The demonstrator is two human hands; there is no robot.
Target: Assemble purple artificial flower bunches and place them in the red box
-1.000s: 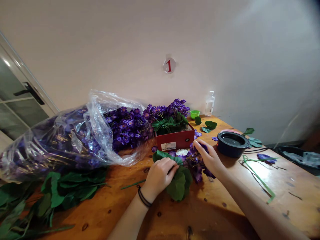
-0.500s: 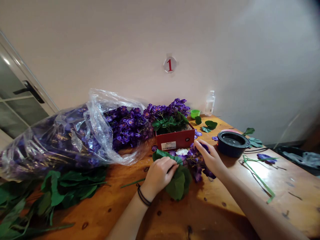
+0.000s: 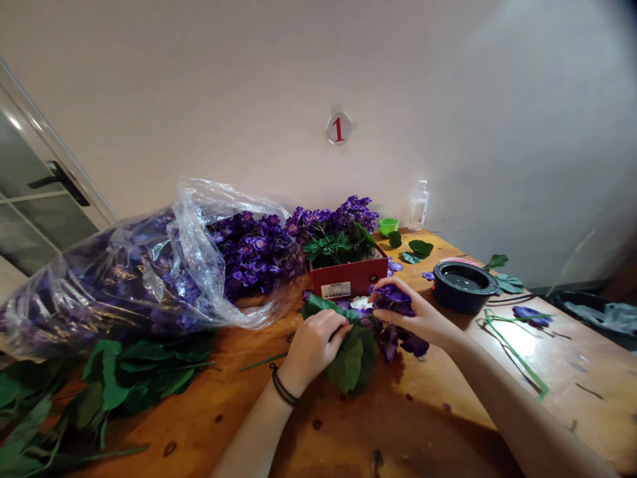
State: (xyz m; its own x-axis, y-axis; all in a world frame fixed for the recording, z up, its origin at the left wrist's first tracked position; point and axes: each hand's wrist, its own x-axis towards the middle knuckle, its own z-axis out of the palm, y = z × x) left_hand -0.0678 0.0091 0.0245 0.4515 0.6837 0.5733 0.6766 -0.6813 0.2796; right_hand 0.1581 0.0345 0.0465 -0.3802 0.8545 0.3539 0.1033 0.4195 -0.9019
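Observation:
My left hand (image 3: 319, 344) is closed around the stem of an artificial flower, its fingers among broad green leaves (image 3: 348, 362). The stem's end (image 3: 261, 360) sticks out to the left past my wrist, which wears a dark band. My right hand (image 3: 417, 312) curls around the purple blossoms (image 3: 393, 300) of the same flower, thumb and fingers pressing on the petals. More purple petals (image 3: 405, 342) hang below that hand. Just behind both hands stands a red box (image 3: 348, 271) holding purple flowers with green leaves. A white patch (image 3: 361, 303) shows between the hands and the box.
A clear plastic bag (image 3: 124, 279) full of purple flowers fills the left, with leaf stems (image 3: 134, 375) before it. Right of the hands sit a dark round pot (image 3: 462, 302) and a loose stem (image 3: 515, 352). A green cup (image 3: 389, 227) and a clear bottle (image 3: 419, 207) stand behind.
My right hand has moved slightly left and down, and its fingers have curled around the purple blossoms. My left hand stays almost in place on the stem.

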